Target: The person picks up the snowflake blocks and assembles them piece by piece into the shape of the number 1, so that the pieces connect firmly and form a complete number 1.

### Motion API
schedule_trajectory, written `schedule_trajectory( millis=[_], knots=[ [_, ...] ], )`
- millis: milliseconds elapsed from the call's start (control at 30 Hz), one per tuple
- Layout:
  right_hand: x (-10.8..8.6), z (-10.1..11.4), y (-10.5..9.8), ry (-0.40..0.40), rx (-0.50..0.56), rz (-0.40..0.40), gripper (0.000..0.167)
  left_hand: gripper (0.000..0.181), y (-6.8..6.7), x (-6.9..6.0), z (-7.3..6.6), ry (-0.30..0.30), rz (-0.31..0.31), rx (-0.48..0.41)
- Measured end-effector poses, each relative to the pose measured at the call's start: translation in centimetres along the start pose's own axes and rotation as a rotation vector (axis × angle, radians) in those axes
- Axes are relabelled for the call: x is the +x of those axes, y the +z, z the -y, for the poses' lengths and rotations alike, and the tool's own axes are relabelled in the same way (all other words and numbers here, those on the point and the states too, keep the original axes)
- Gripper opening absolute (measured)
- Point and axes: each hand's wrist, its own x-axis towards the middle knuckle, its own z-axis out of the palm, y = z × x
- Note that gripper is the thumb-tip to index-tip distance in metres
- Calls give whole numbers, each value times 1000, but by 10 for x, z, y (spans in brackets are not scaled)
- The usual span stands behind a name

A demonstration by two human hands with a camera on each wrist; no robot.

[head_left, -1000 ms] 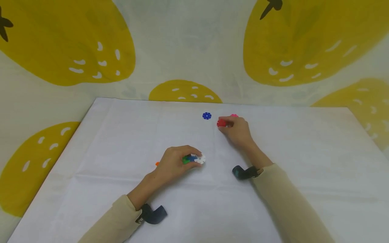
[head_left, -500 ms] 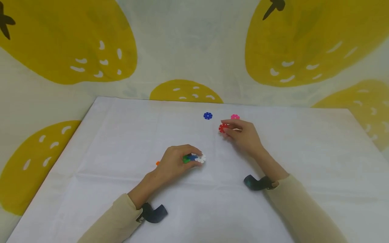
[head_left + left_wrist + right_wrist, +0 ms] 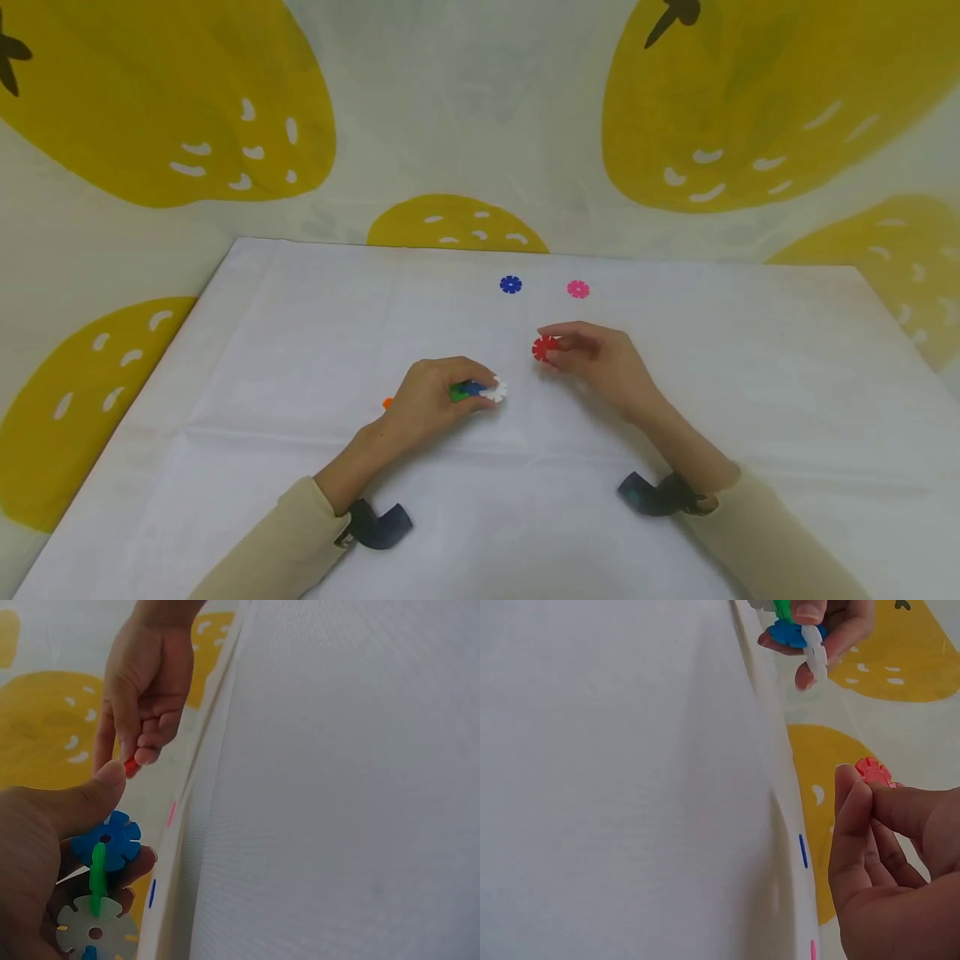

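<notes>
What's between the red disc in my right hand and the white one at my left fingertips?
In the head view, only bare white cloth shows between the red disc and the white disc.

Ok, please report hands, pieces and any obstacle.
Left hand holds joined discs. Right hand pinches red disc, separate. Dark blue disc, pink disc beyond, not between.

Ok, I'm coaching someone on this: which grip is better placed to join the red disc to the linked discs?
Probably the right grip: it pinches the red disc, leaving an edge exposed, while the left grip is busy holding the linked discs.
</notes>
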Motion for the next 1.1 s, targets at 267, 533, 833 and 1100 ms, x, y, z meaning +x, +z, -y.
schedule_trajectory(
  millis=[267, 533, 833, 1100],
  knots=[
    [-15, -1, 12, -1, 68, 25, 29, 22, -1, 0, 3, 36, -29, -40],
    [-23, 0, 24, -13, 236, 61, 29, 20, -1, 0, 3, 66, -44, -81],
    [-28, -3, 36, -64, 356, 77, 26, 18, 0, 1, 2, 108, -55, -135],
    [-32, -4, 43, -75, 368, 36, 25, 19, 0, 0, 0, 127, -75, -125]
  ],
)
